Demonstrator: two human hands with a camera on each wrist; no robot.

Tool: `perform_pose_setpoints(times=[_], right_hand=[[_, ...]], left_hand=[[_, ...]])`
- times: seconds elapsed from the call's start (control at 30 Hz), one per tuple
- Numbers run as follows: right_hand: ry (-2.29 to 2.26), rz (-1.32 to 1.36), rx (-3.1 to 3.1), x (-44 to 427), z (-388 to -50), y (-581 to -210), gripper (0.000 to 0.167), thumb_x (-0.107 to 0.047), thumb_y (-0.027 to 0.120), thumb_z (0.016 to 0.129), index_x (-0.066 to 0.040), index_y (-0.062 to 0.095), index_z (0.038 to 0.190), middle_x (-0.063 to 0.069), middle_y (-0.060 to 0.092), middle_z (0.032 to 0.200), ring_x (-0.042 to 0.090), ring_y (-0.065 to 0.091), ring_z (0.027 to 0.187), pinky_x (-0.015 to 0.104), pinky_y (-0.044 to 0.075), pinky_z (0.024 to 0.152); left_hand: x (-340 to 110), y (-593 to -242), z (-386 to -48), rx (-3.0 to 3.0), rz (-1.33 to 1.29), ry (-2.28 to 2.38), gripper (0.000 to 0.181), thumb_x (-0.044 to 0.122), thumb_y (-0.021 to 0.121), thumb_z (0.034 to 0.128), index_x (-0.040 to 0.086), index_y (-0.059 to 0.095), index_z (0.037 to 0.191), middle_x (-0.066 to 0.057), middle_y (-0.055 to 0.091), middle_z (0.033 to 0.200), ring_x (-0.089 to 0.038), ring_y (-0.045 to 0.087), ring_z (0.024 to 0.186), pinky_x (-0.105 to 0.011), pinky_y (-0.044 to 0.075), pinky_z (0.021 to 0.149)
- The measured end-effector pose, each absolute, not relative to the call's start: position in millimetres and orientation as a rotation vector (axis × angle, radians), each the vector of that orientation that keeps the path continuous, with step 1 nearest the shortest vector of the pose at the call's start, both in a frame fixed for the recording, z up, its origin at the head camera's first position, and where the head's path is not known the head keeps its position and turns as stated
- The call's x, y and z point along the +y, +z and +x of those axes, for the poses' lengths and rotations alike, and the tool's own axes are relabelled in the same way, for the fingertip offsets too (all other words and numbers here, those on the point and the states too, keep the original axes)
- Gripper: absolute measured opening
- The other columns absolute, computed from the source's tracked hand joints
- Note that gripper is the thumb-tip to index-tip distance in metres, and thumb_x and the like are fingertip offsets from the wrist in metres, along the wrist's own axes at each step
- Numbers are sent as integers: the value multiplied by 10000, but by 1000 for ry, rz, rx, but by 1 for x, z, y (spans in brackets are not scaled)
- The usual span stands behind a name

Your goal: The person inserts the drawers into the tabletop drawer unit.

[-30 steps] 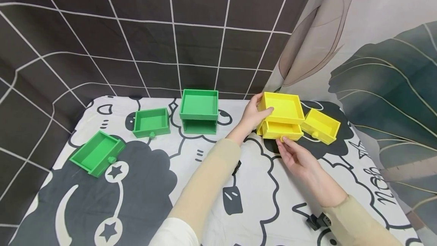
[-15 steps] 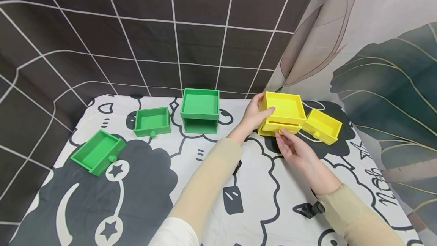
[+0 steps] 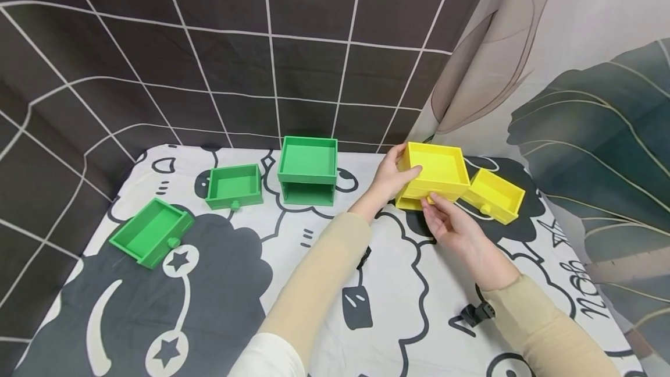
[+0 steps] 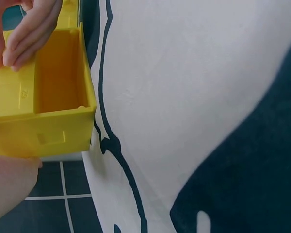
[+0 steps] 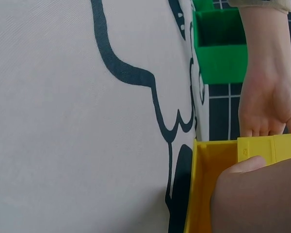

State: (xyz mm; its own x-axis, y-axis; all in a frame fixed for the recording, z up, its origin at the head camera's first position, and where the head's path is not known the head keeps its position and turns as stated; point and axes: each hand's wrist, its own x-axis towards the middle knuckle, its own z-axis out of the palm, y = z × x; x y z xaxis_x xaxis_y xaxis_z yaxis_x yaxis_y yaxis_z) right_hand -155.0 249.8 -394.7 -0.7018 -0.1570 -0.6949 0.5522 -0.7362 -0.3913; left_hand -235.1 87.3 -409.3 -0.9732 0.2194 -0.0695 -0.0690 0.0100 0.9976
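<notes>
A small yellow cabinet (image 3: 439, 163) with a shallow tray top stands at the right in the head view. My left hand (image 3: 388, 178) grips its left side, the thumb lying over the top rim. A yellow drawer (image 4: 12, 94) sits in the upper opening, its front about level with the cabinet's. With the fingertips of my right hand (image 3: 458, 228) I pinch its round knob (image 3: 431, 198). Below it the lower compartment (image 4: 63, 73) is a bare hollow. A second yellow drawer (image 3: 494, 195) lies outside, close to the cabinet's right side.
A green cabinet (image 3: 307, 157) with a hollow front stands at the back centre. Two green drawers, one near (image 3: 234, 184) and one farther left (image 3: 152, 233), lie on the patterned cloth (image 3: 387, 301). Behind rises a dark gridded drape (image 3: 309, 68).
The yellow drawer under my right hand has slid back into the cabinet's upper opening, from sticking out to level. My left hand has kept its hold on the cabinet's side.
</notes>
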Motion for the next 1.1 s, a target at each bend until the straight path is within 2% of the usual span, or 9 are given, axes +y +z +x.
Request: perform_pose_setpoints(times=[0.37,0.63,1.1], right_hand=[[-2420,883,885,248,-156,-398,202,-168,655,1055,-71,750,905,52,771,894,132,755,842,199,648,855],[-2418,818,911,252,-151,-399,137,-156,692,1035,-77,758,945,62,782,952,144,767,904,219,648,901],[-2408,818,898,271,-136,-409,217,-198,629,1073,-71,775,974,39,797,1016,130,765,960,214,625,969]], left_hand=[[85,-412,-235,2095,173,2075,712,108,723,982,100,400,1616,-101,470,1651,-261,451,1537,-416,382,1312],[86,-413,-236,2103,189,2075,719,112,726,979,92,396,1617,-108,469,1648,-267,450,1537,-415,379,1314],[89,-412,-236,2109,159,2058,710,127,727,987,109,400,1617,-85,464,1655,-249,446,1542,-398,367,1322]])
